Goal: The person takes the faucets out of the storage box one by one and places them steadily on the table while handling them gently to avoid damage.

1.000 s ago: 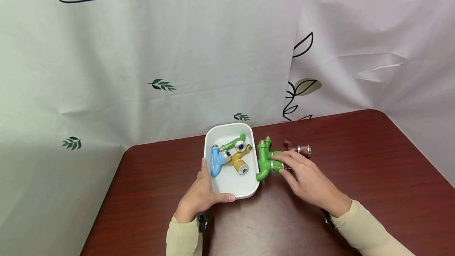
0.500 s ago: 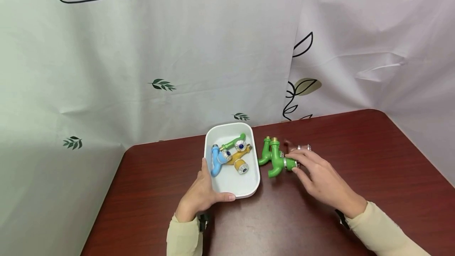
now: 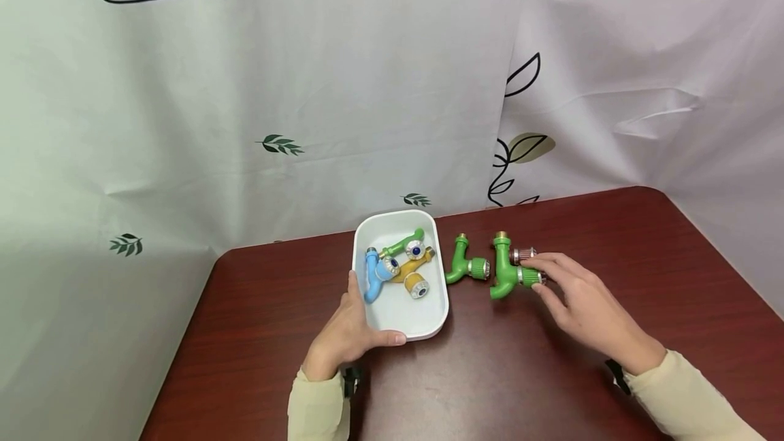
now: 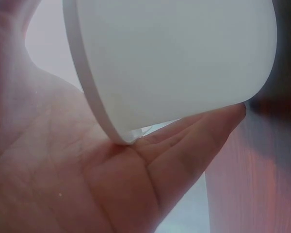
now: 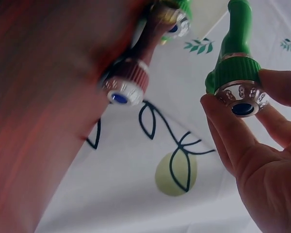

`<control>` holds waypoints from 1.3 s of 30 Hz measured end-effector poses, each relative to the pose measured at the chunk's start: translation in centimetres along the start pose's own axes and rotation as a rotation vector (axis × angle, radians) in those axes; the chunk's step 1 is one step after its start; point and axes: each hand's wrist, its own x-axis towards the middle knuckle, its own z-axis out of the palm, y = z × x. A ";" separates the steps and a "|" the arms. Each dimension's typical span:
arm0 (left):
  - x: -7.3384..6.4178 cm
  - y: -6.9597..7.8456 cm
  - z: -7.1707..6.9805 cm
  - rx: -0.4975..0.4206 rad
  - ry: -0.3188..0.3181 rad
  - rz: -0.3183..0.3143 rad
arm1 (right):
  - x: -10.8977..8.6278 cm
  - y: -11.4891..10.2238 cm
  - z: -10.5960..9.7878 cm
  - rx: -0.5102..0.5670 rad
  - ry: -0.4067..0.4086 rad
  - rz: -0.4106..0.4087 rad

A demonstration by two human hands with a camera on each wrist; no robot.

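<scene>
Behind the dark red table (image 3: 245, 332), from the far left, hangs a pale cloth (image 3: 367, 87) printed with leaf sprigs. A cream sleeve leads to the left hand (image 3: 339, 339), which rests against the near left corner of a white tray (image 3: 398, 318): its fingers lie straight along the outer wall and its thumb is spread wide, reaching along the near rim.

Inside the tray, leftmost, is a blue tap (image 3: 371, 278); a smaller green tap (image 3: 399, 247) lies beyond it toward the far side, and a yellow tap (image 3: 417, 283) lies to the right, one end hidden by the blue tap's knob.

Just right of the tray, a second green tap (image 3: 460, 264) lies on the table, its spout by the tray wall; whether they touch, I cannot tell. Next comes a third green tap (image 3: 503, 267), raised above the table with its brass end pointing away from the person. Past it shows the ribbed knob of a brown tap (image 3: 523, 254), the rest mostly hidden; the right wrist view shows it apart from the raised one. Rightmost, the right hand (image 3: 582, 301) pinches the third green tap's knob between thumb and fingertips, the fingers parted only by the knob's width
</scene>
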 end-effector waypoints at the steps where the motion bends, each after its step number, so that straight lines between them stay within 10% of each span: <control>1: 0.0 0.0 0.0 0.000 0.000 0.001 | 0.0 0.2 -0.1 -0.006 0.000 0.002; 39: 0.0 0.1 -0.1 -0.018 -0.006 -0.013 | -2.7 4.3 -2.6 -0.112 -0.037 0.068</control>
